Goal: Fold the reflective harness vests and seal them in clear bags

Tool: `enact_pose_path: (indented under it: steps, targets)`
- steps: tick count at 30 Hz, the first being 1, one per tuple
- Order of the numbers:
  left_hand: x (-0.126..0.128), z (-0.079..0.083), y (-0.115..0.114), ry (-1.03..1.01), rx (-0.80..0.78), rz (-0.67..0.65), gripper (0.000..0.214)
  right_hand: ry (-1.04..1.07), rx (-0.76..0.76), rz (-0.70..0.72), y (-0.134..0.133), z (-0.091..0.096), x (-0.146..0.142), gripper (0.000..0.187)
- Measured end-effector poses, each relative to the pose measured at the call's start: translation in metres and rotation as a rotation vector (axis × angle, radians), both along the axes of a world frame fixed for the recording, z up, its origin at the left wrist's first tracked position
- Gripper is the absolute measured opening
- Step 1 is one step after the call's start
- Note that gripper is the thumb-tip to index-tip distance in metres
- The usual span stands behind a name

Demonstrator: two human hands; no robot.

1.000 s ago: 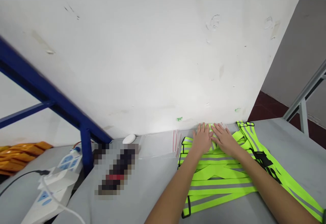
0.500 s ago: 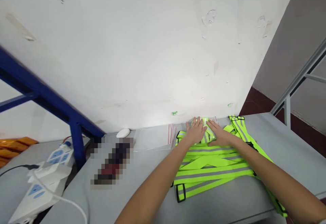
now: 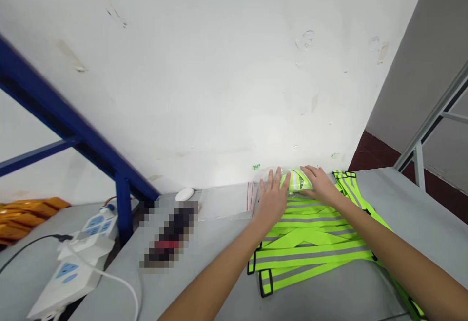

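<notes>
A pile of neon-yellow reflective strap vests [image 3: 310, 243] with grey bands lies on the grey table [image 3: 204, 262] against the white wall. At the far end sits a bagged, folded vest [image 3: 297, 181]. My left hand [image 3: 273, 195] lies flat with fingers spread on the left edge of that bag. Fingers of my right hand [image 3: 321, 185] curl around the bag's right side. Clear zip bags with red strips [image 3: 230, 201] lie just left of my left hand.
A white oval object [image 3: 185, 194] sits by the wall. A blurred dark item [image 3: 170, 233] lies left of the bags. White power strips with cables [image 3: 78, 257] and orange items [image 3: 22, 211] lie beyond a blue steel frame [image 3: 120, 199]. A grey metal frame [image 3: 420, 160] stands at right.
My hands have parted on the bagged vest: the left slid to its left edge, the right to its right side, so the bag shows between them. The view has shifted slightly.
</notes>
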State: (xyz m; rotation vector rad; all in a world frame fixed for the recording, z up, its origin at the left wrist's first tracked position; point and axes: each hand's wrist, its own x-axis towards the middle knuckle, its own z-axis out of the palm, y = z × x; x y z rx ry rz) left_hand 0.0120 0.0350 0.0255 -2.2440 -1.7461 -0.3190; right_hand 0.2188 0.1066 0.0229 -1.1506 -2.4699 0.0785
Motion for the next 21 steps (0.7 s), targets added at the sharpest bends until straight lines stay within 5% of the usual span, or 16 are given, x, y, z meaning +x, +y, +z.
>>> enact_pose_path:
  steps: [5, 11, 17, 21]
  targets:
    - [0.003, -0.015, 0.022, 0.007, -0.114, -0.103, 0.073, -0.137, -0.039, -0.025, 0.013, -0.024, -0.011, 0.076]
    - [0.004, -0.035, 0.023, -0.054, -0.173, -0.091, 0.068, -0.206, -0.078, 0.051, 0.019, -0.04, -0.001, 0.087]
    - [0.008, -0.029, 0.027, 0.004, -0.195, -0.065, 0.07, -0.321, -0.08, 0.01, 0.019, -0.024, -0.006, 0.083]
    - [0.017, -0.016, 0.025, 0.035, -0.156, -0.009, 0.077, -0.372, -0.019, -0.138, -0.005, 0.002, 0.0, 0.081]
